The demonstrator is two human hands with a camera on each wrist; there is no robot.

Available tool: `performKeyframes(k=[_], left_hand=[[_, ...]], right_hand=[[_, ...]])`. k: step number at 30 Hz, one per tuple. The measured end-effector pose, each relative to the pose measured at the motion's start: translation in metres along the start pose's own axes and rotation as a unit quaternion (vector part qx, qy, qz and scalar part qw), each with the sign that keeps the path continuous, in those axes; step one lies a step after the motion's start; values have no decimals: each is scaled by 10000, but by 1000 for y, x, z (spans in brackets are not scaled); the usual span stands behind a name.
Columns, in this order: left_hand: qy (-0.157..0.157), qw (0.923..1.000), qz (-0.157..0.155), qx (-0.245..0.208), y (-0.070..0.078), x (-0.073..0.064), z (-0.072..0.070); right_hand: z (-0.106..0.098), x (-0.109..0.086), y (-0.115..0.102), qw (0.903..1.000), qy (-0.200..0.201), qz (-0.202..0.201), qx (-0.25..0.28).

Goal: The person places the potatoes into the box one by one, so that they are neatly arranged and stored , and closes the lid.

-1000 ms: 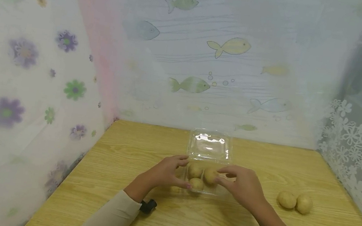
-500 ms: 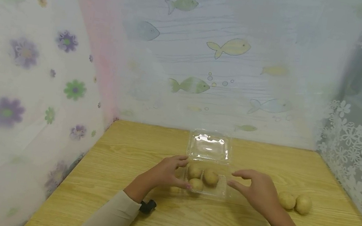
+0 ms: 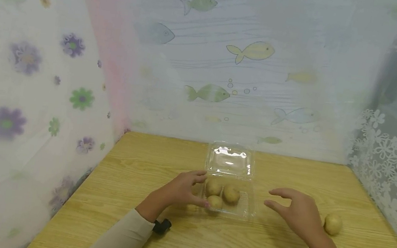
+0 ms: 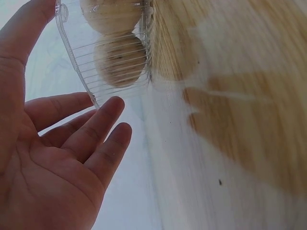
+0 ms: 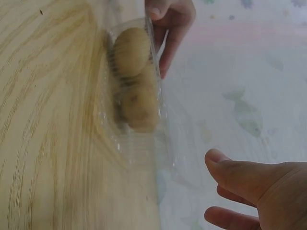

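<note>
A clear plastic clamshell box (image 3: 241, 210) stands on the table with its lid (image 3: 230, 160) folded back. Inside, toward its left, sit three potatoes: a rear left potato (image 3: 213, 187), a right potato (image 3: 231, 194) and a front left potato (image 3: 214, 203). My left hand (image 3: 183, 189) holds the box by its left side, thumb at the front corner and fingers toward the back; in the left wrist view its fingertips (image 4: 114, 104) are right at the rim. To the right of the box, my right hand (image 3: 298, 210) hovers with thumb and fingers apart, holding nothing.
One loose potato (image 3: 333, 224) lies on the wooden table (image 3: 166, 242), right of my right hand. Another beside it is almost wholly hidden behind that hand. Patterned curtains (image 3: 206, 66) enclose the table's back and sides.
My right hand has let go of the right potato in the box and moved off to the right, toward the loose potatoes, covering one. My left hand has stayed on the box.
</note>
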State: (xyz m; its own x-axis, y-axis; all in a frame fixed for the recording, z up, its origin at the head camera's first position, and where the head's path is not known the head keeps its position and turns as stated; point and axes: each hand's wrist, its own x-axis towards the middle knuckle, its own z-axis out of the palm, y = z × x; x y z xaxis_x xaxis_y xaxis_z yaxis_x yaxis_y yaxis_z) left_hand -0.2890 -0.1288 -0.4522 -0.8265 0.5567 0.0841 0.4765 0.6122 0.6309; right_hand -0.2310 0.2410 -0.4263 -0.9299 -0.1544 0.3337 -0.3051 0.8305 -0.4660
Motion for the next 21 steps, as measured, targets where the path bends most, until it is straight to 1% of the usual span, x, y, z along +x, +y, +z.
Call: performKeyframes(k=[6, 9, 15, 21], left_hand=[[-26, 10000, -34, -79, 2, -1, -1], [-20, 9999, -74, -123, 3, -1, -1], [-8, 9999, -73, -121, 2, -1, -1], [-17, 9999, -72, -96, 3, -2, -1]], right_hand=[[-8, -5, 12, 9999, 99, 108, -58], [-12, -6, 17, 9997, 59, 236, -98], [-21, -7, 27, 9989, -127, 430, -120], [-31, -5, 42, 9974, -457, 515, -193]])
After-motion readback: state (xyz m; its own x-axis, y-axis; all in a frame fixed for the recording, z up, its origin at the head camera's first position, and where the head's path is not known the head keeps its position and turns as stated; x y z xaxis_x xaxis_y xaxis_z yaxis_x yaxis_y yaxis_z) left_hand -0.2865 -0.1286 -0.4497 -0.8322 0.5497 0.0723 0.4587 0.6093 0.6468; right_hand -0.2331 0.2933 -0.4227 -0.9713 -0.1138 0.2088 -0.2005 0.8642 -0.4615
